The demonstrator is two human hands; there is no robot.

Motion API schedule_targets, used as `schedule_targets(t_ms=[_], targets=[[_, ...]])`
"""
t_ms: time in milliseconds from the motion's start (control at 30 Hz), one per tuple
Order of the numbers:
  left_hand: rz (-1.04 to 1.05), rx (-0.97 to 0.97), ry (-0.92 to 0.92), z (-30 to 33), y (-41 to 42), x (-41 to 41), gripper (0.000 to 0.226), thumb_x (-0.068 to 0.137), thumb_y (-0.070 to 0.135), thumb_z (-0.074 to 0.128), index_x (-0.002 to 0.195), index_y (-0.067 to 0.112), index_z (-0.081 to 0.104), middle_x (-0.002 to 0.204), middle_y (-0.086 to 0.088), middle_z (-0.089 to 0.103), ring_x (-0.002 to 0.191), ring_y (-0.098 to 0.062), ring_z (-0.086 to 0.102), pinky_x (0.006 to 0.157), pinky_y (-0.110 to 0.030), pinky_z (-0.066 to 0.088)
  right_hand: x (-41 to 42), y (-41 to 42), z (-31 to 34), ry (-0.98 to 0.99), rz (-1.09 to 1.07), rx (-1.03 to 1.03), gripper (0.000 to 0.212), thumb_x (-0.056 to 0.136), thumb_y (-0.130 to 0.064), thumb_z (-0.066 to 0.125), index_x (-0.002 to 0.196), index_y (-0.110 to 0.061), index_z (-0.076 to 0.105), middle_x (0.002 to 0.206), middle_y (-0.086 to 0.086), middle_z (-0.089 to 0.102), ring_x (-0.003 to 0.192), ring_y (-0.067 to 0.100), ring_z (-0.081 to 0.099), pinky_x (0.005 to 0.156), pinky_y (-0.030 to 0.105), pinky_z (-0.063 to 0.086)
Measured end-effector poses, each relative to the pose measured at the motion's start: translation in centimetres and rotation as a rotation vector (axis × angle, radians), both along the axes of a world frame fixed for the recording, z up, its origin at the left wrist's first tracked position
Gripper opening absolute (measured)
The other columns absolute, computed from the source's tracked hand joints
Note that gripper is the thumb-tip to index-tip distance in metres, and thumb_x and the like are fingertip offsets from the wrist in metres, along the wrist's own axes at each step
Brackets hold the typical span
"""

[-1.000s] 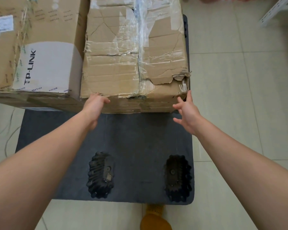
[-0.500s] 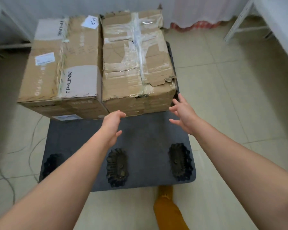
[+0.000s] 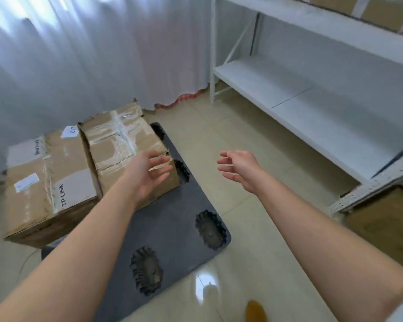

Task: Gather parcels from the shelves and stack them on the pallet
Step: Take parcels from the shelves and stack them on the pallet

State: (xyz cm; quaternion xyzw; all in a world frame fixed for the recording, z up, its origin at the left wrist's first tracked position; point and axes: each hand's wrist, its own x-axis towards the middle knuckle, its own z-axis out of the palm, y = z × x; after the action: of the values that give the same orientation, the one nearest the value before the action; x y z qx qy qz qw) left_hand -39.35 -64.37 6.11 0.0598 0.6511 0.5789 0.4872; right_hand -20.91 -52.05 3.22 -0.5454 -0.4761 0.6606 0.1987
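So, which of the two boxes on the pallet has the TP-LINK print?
The left box: a white patch on it reads TP-LINK. The right box, beside it on the pallet, is worn, covered in clear tape, and shows no such print.

We see two brown cardboard boxes side by side on our dark pallet: a taped, torn box touching a white-labelled box on its left.
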Motion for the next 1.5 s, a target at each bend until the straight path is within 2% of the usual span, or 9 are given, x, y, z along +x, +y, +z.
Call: schedule_targets(t_ms=[133,233,333,433,800,967,1100,1300,1500], targets=[[-0.148,0.056,0.017,5.2,3.8,7.2,0.019,0.095,0.017,0.052,0.109,0.011,0.063,0.110,-0.009,0.067,0.093,-0.024,0.065,0.093,-0.036,0.051,8.9,0.8,5.8,0.049,-0.112,0.073,0.026,0.101,-0.016,0.039,0.110,-0.011,0.062,0.092,0.005,0.069,0.084,0.018,0.067,0.085,0.033,0.054],[-0.259,0.092,0.035,8.4,7.3,14.0,0.024,0.094,0.019,0.054,0.114,0.012,0.063,0.113,-0.008,0.068,0.099,-0.026,0.066,0.091,-0.035,0.051,16.8,1.5,9.6,0.089,-0.206,0.130,0.024,0.100,-0.014,0.038,0.103,-0.011,0.062,0.078,0.005,0.064,0.074,0.017,0.064,0.090,0.036,0.053],[-0.355,0.151,0.049,11.3,10.7,22.2,0.024,0.093,0.018,0.054,0.115,0.011,0.062,0.108,-0.007,0.069,0.096,-0.026,0.066,0.092,-0.035,0.051,25.6,2.4,12.2,0.081,-0.318,0.189,0.025,0.098,-0.010,0.041,0.095,-0.010,0.066,0.068,0.006,0.058,0.063,0.017,0.059,0.073,0.031,0.056],[-0.468,0.197,0.017,13.3,13.7,31.4,0.020,0.094,0.018,0.054,0.111,0.012,0.062,0.104,-0.007,0.068,0.090,-0.025,0.067,0.093,-0.036,0.051,35.4,2.9,14.1,0.034,-0.404,0.234,0.024,0.098,-0.009,0.043,0.099,-0.006,0.066,0.063,0.005,0.054,0.058,0.018,0.056,0.052,0.020,0.050],[-0.828,0.193,-0.060,15.0,21.4,62.1,0.021,0.093,0.018,0.052,0.109,0.010,0.062,0.105,-0.009,0.069,0.094,-0.027,0.067,0.094,-0.037,0.050,67.0,3.6,16.8,-0.052,-0.856,0.231,0.019,0.099,-0.013,0.050,0.105,-0.012,0.068,0.072,0.004,0.059,0.066,0.015,0.058,0.073,0.029,0.056],[-0.952,0.165,-0.035,15.4,24.7,70.7,0.022,0.092,0.018,0.054,0.112,0.011,0.060,0.096,-0.007,0.071,0.086,-0.025,0.067,0.082,-0.035,0.053,75.2,4.3,17.0,-0.017,-0.972,0.215,0.019,0.100,-0.012,0.049,0.106,-0.013,0.067,0.078,0.005,0.061,0.075,0.017,0.060,0.079,0.031,0.057],[-1.004,0.148,0.006,15.4,27.9,75.6,0.021,0.091,0.016,0.056,0.110,0.010,0.062,0.091,-0.006,0.071,0.084,-0.025,0.065,0.090,-0.037,0.052,79.7,6.3,16.2,0.011,-1.021,0.204,0.018,0.100,-0.011,0.050,0.108,-0.012,0.066,0.085,0.008,0.061,0.077,0.017,0.060,0.071,0.026,0.056],[-1.019,0.135,-0.002,14.1,35.3,81.9,0.019,0.093,0.016,0.053,0.109,0.009,0.060,0.099,-0.008,0.069,0.086,-0.024,0.062,0.086,-0.034,0.050,85.0,11.4,14.5,0.007,-1.067,0.182,0.018,0.100,-0.012,0.051,0.108,-0.012,0.068,0.082,0.006,0.063,0.075,0.015,0.063,0.081,0.029,0.057],[-1.077,0.006,-0.026,9.6,41.7,88.8,0.013,0.095,0.015,0.050,0.095,0.008,0.061,0.090,-0.006,0.067,0.077,-0.020,0.061,0.073,-0.029,0.048,89.1,16.5,11.0,-0.045,-1.081,0.069,0.016,0.099,-0.010,0.053,0.108,-0.013,0.066,0.090,0.005,0.065,0.080,0.014,0.064,0.067,0.022,0.056]])
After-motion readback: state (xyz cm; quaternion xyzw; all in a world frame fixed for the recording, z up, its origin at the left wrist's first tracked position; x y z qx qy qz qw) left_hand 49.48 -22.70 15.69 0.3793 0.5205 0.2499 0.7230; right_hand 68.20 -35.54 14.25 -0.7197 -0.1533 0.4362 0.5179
